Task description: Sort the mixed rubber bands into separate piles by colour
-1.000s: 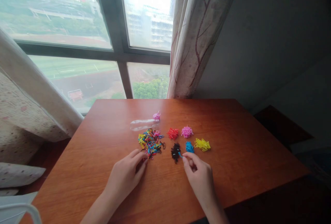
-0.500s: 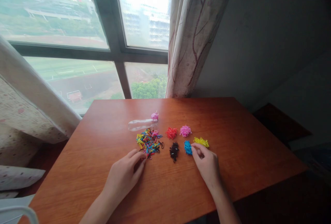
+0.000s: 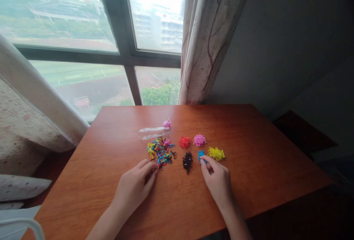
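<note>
A mixed pile of small coloured rubber bands (image 3: 160,150) lies left of centre on the table. My left hand (image 3: 136,182) is at its near edge, thumb and forefinger brought together; whatever is between them is too small to make out. My right hand (image 3: 217,177) is closed in a pinch over the near side of the blue band pile (image 3: 201,154), partly covering it. Anything in that pinch is hidden. Around it are the black pile (image 3: 187,162), the red pile (image 3: 184,142), the pink pile (image 3: 199,140) and the yellow pile (image 3: 216,153).
Behind the mixed pile, a clear plastic container (image 3: 153,133) lies on its side with a pink top (image 3: 167,123). The wooden table (image 3: 166,210) stands before a window, with curtains (image 3: 214,37) on both sides. A white curved rail (image 3: 27,223) shows at bottom left.
My right hand has shifted slightly left and toward me over the blue pile. The left hand stays at the mixed pile. The whole view has shifted a little.
</note>
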{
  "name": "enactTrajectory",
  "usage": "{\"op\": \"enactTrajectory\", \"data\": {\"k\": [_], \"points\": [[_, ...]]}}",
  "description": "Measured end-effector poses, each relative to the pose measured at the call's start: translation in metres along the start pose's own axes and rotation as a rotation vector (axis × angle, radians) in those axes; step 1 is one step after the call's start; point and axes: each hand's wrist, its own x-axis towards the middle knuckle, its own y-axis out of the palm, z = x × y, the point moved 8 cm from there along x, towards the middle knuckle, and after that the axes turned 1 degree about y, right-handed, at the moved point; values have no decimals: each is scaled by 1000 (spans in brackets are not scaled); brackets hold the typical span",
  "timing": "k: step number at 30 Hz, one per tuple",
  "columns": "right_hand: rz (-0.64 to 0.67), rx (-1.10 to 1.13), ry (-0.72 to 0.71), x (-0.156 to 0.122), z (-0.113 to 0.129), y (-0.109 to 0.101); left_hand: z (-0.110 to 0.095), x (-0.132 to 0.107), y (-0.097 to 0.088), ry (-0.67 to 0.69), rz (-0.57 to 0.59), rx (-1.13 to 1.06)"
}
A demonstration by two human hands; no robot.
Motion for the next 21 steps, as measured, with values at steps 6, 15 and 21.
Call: {"op": "enactTrajectory", "data": {"k": [6,15,21], "points": [[147,90,-109,-22,44,34,2,-1,2,-33,12,15],[226,70,-189,-40,75,59,-4,3,6,-12,-13,19],[234,86,-201,-40,74,58,-5,4,5,-18,-34,-15]]}}
